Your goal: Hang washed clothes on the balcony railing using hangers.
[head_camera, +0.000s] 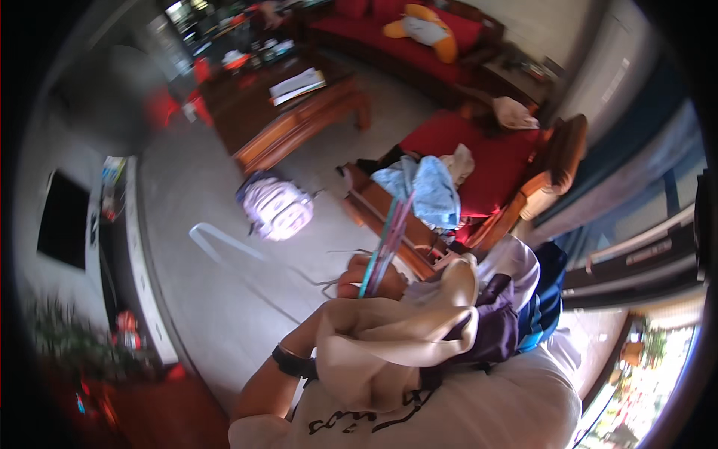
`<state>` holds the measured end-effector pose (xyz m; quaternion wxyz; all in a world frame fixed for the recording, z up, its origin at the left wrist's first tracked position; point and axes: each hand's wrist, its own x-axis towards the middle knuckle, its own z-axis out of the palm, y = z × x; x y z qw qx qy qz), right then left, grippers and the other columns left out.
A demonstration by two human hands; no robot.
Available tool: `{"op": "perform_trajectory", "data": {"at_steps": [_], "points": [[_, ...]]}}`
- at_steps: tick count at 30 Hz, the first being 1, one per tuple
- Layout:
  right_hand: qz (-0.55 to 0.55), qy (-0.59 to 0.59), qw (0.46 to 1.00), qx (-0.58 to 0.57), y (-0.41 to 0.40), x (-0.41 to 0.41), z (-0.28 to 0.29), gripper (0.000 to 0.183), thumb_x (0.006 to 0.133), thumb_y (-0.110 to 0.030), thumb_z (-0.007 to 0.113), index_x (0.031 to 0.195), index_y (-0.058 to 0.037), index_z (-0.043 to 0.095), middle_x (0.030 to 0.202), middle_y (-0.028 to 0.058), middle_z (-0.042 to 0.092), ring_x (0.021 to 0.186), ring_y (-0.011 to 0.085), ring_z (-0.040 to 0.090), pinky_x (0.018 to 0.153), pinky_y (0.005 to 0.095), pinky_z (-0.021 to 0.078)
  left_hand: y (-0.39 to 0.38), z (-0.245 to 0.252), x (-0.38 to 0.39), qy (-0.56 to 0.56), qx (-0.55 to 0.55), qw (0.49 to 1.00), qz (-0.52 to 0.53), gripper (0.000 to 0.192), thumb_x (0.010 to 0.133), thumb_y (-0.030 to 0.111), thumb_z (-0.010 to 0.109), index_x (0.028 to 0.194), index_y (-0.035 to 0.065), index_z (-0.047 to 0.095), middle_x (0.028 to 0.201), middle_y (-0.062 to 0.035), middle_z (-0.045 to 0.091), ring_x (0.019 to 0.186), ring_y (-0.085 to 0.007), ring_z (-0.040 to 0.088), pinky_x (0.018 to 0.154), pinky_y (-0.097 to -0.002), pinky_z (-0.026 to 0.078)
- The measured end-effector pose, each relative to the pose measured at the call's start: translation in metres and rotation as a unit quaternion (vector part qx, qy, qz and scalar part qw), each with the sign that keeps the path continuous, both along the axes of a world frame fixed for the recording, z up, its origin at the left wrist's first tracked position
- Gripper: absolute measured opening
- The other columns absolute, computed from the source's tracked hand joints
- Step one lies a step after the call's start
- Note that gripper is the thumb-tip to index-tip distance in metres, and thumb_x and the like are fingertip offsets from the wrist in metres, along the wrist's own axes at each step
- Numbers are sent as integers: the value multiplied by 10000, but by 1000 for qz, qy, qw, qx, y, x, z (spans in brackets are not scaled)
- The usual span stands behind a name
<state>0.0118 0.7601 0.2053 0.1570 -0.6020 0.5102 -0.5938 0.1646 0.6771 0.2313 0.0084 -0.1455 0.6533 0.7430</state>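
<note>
My left hand (352,276), with a black band on its wrist, is closed around several slim hangers (384,247) in teal, pink and purple. Over and beside the left forearm hang a beige garment (387,337), a dark purple garment (496,331), a navy garment (544,286) and a whitish one (513,261). My right hand cannot be seen; the bundle of clothes fills that side. Beyond the hangers, a light blue garment (435,191) lies on the wooden armchair's near arm, beside a beige cloth (461,164).
A wooden armchair (552,163) with a red cushion stands ahead. Left of it are a purple-white bag-like item (276,206) on the grey floor (185,185) and a wooden coffee table (291,126). A red-cushioned sofa (359,33) stands behind; a low cabinet (148,269) runs along the left.
</note>
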Motion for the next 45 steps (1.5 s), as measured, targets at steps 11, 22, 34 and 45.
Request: {"op": "perform_trajectory", "data": {"at_steps": [11, 22, 34, 45], "points": [[-244, 59, 964, 90, -103, -107, 68, 440, 753, -173, 631, 1162, -88, 491, 896, 128, 521, 768, 217, 538, 625, 291, 421, -169, -19, -148, -202, -2, 977, -75, 215, 802, 112, 594, 990, 14, 554, 826, -45, 594, 752, -112, 550, 683, -263, 452], [-322, 0, 946, 31, -153, -253, 1, 429, 804, -283, 565, 1132, -19, 488, 994, 171, 505, 880, 301, 510, 764, 354, 405, -228, -47, -315, -234, 114, 965, 23, 134, 787, 83, 577, 906, 35, 536, 776, -87, 590, 630, -152, 581, 592, -279, 491], [-500, -125, 856, 38, -133, -352, -27, 492, 723, -315, 642, 1074, 5, 511, 1075, 186, 485, 960, 341, 501, 859, 388, 398, -220, -98, -456, -279, 87, 951, -102, 136, 774, 55, 555, 896, 28, 502, 744, -73, 571, 606, -141, 565, 535, -264, 469], [-517, -76, 852, 8, -81, -346, -40, 332, 708, -274, 638, 972, -74, 615, 1118, 138, 515, 926, 275, 569, 756, 382, 478, -220, -105, -528, -163, -18, 984, -69, 86, 756, 24, 505, 805, 78, 459, 590, -9, 466, 450, -93, 443, 415, -208, 371]]}}
